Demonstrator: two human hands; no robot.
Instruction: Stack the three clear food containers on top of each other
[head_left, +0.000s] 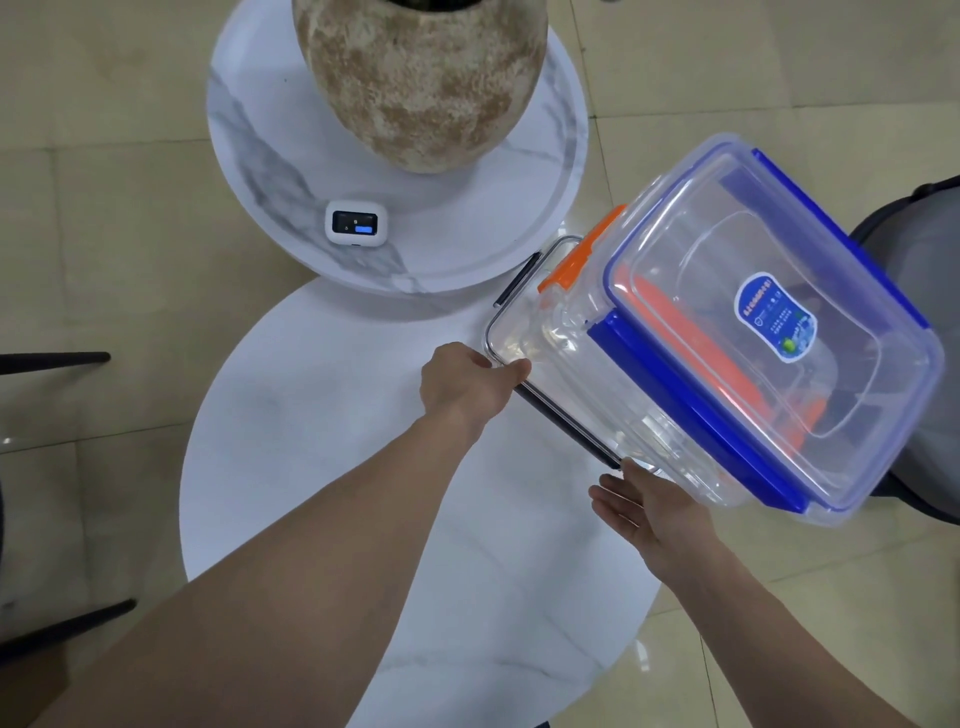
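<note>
On the round white marble table near its right edge stands my stack of three clear plastic food containers, light, stiff and probably slippery, so my left hand pinches the bottom corner while my right hand, open and flat, touches the near corner.

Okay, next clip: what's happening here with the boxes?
A person is finishing a stack of three clear food containers at the right edge of a round white table. The blue-latched container sits on top, the orange-latched one under it, and the dark-latched one at the bottom. The left hand touches the bottom container's near corner; the right hand is open beside the stack. The stack looks complete.
</note>
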